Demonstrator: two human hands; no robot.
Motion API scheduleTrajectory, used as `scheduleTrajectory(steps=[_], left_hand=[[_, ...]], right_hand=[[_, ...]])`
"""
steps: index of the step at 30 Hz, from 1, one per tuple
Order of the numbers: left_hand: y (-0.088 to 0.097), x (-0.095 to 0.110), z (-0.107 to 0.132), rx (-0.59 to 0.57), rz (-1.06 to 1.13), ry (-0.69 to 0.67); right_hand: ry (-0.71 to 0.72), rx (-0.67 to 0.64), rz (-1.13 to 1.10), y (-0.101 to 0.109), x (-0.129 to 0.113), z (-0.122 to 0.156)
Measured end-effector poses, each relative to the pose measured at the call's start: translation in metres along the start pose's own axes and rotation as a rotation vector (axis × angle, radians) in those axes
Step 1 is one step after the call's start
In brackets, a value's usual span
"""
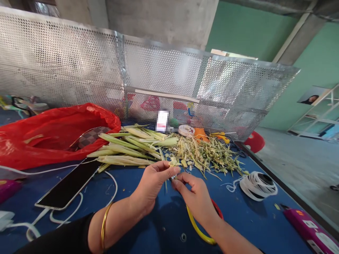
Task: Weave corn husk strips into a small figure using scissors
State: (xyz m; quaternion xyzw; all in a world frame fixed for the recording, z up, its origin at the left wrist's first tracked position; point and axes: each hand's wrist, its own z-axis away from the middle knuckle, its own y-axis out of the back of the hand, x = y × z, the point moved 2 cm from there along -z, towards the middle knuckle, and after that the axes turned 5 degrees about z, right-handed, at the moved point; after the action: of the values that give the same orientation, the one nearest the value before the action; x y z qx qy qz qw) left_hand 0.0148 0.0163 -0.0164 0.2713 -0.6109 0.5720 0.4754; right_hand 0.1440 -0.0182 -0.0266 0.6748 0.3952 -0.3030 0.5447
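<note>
My left hand [156, 181] pinches a small pale-yellow piece of dried plant [174, 161] between thumb and finger. Against its lower end, my right hand [194, 194] is closed too, its thumb and fingertips meeting just below the left ones. A bit of white shows between the two hands; what exactly the right fingers grip is too small to make out. Just beyond them lie long pale-green husk strips [129, 150] on the left and a heap of dried yellow-green plant bits [209, 151] on the right.
A red plastic bag [60, 120] and a tablet [70, 185] with white cables lie left. On the right are a spool of white cord [258, 187] and a purple package [309, 225]. Yellow-handled scissors [224, 137] and a tape roll [186, 130] lie before a perforated metal screen [164, 63].
</note>
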Motion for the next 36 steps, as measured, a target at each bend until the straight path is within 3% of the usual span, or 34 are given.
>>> scheduleTrajectory(steps=[10, 17, 24, 29, 36], left_hand=[[0.0008, 0.0042, -0.0022, 0.046, -0.063, 0.022], [0.0054, 0.0005, -0.0082, 0.081, -0.063, 0.068], [0.0049, 0.0038, -0.0087, 0.060, -0.032, 0.128], [0.0049, 0.0057, -0.0091, -0.043, -0.019, 0.173], [0.0000, 0.0059, -0.0056, -0.067, -0.121, 0.092]], right_hand=[[0.105, 0.003, 0.118, -0.0008, -0.0042, 0.0044], [0.022, -0.030, 0.015, -0.0012, -0.0028, 0.0005], [-0.005, -0.044, -0.037, -0.0005, -0.0034, 0.0015], [-0.012, 0.004, -0.022, 0.0016, -0.0012, 0.0000], [0.074, 0.053, 0.157, 0.0008, 0.0002, 0.0020]])
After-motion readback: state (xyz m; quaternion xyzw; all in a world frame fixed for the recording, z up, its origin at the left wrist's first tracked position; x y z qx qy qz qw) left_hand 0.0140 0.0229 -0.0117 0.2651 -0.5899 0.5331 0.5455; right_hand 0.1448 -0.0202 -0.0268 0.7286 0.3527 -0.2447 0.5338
